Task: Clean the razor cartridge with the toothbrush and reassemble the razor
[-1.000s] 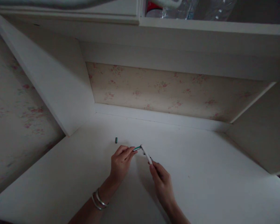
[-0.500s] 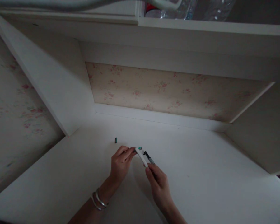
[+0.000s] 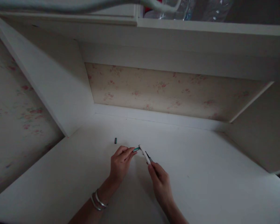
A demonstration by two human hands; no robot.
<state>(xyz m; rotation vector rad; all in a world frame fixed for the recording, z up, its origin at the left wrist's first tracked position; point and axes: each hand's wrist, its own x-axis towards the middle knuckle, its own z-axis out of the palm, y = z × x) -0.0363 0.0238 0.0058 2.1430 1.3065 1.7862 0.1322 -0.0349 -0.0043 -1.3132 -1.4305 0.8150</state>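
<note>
Head view: left hand and right hand both occupied

From my remote seat I see the left hand pinching one end of a green-edged strip. The strip points toward two o'clock and reaches the far end of a white stick; I cannot tell whether they touch. The right hand grasps the stick's near end, slanting it toward eleven o'clock, with a dark slim piece just beside it. A small dark-and-green piece lies on the white tabletop, at ten o'clock from the left fingertips. Two silver bangles circle the left wrist. Floral wallpaper stands at twelve o'clock.
</note>
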